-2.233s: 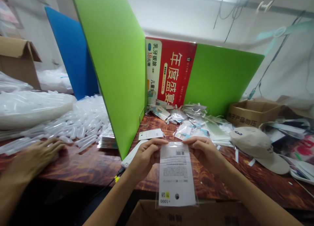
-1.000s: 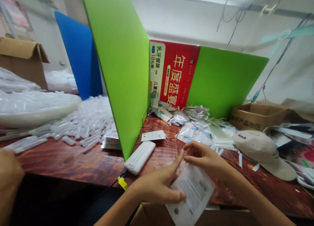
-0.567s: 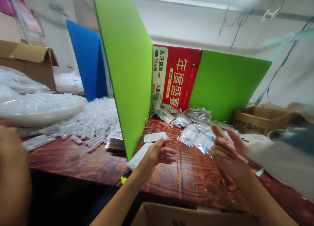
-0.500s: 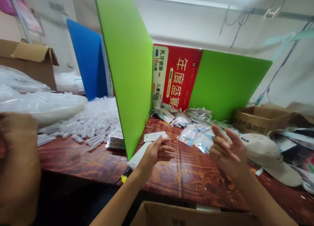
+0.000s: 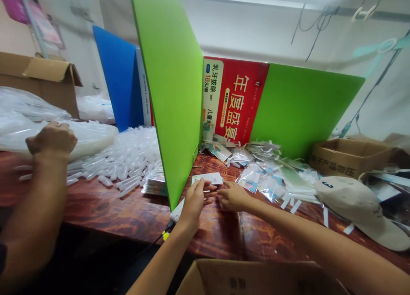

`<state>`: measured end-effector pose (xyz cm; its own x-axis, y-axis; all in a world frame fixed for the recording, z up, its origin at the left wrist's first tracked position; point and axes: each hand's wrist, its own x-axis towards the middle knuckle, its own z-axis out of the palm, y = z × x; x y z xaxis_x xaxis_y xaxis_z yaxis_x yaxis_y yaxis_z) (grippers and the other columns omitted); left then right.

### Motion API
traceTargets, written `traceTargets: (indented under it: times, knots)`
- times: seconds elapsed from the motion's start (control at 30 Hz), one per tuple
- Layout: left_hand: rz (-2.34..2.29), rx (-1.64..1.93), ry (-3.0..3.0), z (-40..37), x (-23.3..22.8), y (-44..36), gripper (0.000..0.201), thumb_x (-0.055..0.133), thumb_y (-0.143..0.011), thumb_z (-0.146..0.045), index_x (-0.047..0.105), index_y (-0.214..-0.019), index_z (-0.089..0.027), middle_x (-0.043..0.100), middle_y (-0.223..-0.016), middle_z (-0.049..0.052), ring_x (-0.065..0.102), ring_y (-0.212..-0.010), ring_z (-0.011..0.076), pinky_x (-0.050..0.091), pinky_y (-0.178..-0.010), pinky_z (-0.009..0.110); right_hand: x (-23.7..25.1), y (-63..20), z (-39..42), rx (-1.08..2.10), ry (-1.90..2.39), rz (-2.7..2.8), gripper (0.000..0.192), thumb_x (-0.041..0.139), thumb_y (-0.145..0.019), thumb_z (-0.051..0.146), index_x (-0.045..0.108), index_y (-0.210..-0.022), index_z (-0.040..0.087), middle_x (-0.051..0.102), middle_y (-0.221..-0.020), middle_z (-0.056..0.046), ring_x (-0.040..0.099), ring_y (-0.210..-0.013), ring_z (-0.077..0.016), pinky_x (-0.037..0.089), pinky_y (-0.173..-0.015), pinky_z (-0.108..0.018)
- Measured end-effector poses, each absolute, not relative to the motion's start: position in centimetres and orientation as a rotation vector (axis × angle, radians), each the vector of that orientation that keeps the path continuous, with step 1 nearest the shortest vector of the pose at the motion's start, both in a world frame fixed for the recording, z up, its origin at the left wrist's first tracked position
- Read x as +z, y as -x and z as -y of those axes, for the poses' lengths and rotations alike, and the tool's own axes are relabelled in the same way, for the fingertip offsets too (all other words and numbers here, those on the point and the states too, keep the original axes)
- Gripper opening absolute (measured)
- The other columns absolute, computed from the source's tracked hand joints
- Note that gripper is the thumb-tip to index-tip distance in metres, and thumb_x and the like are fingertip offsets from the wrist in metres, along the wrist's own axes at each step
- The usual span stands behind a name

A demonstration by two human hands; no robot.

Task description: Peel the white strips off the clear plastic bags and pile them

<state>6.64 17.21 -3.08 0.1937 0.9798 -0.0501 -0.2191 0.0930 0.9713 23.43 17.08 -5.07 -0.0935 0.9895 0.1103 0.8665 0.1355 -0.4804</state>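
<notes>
Hands: left hand (image 5: 194, 199) and right hand (image 5: 232, 196), fingers loose, touching white card (image 5: 207, 178) beside green divider (image 5: 173, 89); pinch its edge squarely.

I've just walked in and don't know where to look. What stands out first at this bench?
The tall green divider splits the wooden table, with a red poster behind. Below, the left hand and right hand meet at a white card. Far left, a co-worker's hand is beside clear plastic tubes.
</notes>
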Motion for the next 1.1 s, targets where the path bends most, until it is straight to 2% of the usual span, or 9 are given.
traceTargets:
  times: [0.13,0.3,0.43,0.53,0.63,0.73,0.87,0.97,1.1]
  knots:
    - [-0.968,1.197,-1.317,-17.8,-3.6,-6.5,0.032,0.045,-0.088,-0.045,0.059,-0.086,-0.017,0.071,-0.083,0.01,0.07,-0.073,0.0229,0.053,-0.062,0.031,-5.2,-23.2,-19.0,0.291,1.823,2.112,0.021,0.062,-0.094,0.031,0.063,-0.108,0.015,0.061,-0.117,-0.008,0.059,-0.107,-0.0238,0.047,-0.095,-0.047]
    - [-0.988,1.347,-1.715,-17.5,-3.7,-6.2,0.025,0.053,-0.086,-0.031,0.063,-0.103,-0.016,0.068,-0.109,0.016,0.061,-0.109,0.0322,0.044,-0.098,0.052,-1.8,-24.6,-18.6,0.241,1.707,1.961,0.007,0.059,-0.091,0.02,0.062,-0.095,0.015,0.063,-0.099,-0.005,0.06,-0.095,-0.0204,0.048,-0.089,-0.041]
    - [-0.86,1.419,-2.137,-16.7,-4.1,-6.5,0.057,0.071,-0.078,-0.035,0.054,-0.128,-0.015,0.051,-0.143,0.017,0.039,-0.138,0.0333,0.026,-0.116,0.051,1.9,-25.2,-16.5,0.361,1.594,1.758,0.016,0.052,-0.08,0.018,0.058,-0.095,0.017,0.062,-0.085,-0.003,0.059,-0.079,-0.0186,0.048,-0.076,-0.035]
    - [-0.857,1.532,-2.685,-16.2,-4.7,-6.9,0.074,0.071,-0.082,-0.039,0.039,-0.142,-0.012,0.042,-0.149,0.022,0.031,-0.142,0.0371,0.029,-0.115,0.053,4.1,-24.8,-13.7,0.526,1.498,1.673,0.024,0.051,-0.075,0.025,0.057,-0.097,0.017,0.062,-0.082,-0.003,0.06,-0.076,-0.0186,0.049,-0.07,-0.033]
    - [-0.873,1.719,-2.864,-15.9,-4.9,-7.2,0.065,0.062,-0.087,-0.021,0.033,-0.144,-0.009,0.045,-0.147,0.023,0.034,-0.141,0.0362,0.032,-0.113,0.052,5.3,-24.1,-10.4,0.669,1.419,1.622,0.03,0.051,-0.07,0.025,0.056,-0.099,0.018,0.063,-0.082,-0.003,0.061,-0.077,-0.018,0.049,-0.071,-0.032]
    - [-0.726,1.815,-2.804,-15.6,-4.6,-7.1,0.062,0.047,-0.083,-0.004,0.035,-0.144,-0.01,0.059,-0.135,0.018,0.048,-0.133,0.0308,0.038,-0.11,0.049,5.3,-23.6,-7.7,0.861,1.343,1.503,0.03,0.057,-0.068,0.024,0.056,-0.097,0.019,0.064,-0.082,-0.003,0.06,-0.079,-0.0179,0.049,-0.073,-0.032]
    - [-0.573,1.791,-2.817,-14.9,-4.2,-7.0,0.056,0.04,-0.081,-0.001,0.049,-0.135,-0.012,0.071,-0.114,0.013,0.063,-0.113,0.0253,0.049,-0.1,0.042,4.1,-22.9,-5.4,0.933,1.366,1.314,0.033,0.068,-0.073,0.036,0.055,-0.099,0.02,0.059,-0.086,-0.002,0.06,-0.076,-0.0171,0.051,-0.07,-0.032]
    - [-0.543,1.793,-2.879,-14.2,-4.4,-7.1,0.047,0.04,-0.084,0.0,0.058,-0.126,-0.012,0.07,-0.117,0.014,0.061,-0.118,0.0285,0.047,-0.102,0.046,3.1,-22.2,-4.4,0.834,1.517,1.279,0.042,0.07,-0.075,0.049,0.056,-0.104,0.021,0.055,-0.081,0.0,0.058,-0.069,-0.0162,0.051,-0.064,-0.032]
    - [-0.615,1.724,-3.007,-13.7,-4.8,-7.4,0.043,0.04,-0.09,-0.002,0.057,-0.128,-0.014,0.062,-0.133,0.014,0.051,-0.131,0.0296,0.042,-0.108,0.047,2.4,-21.6,-3.7,0.888,1.495,1.137,0.052,0.074,-0.068,0.042,0.052,-0.111,0.022,0.057,-0.078,0.0,0.058,-0.071,-0.0178,0.05,-0.061,-0.03]
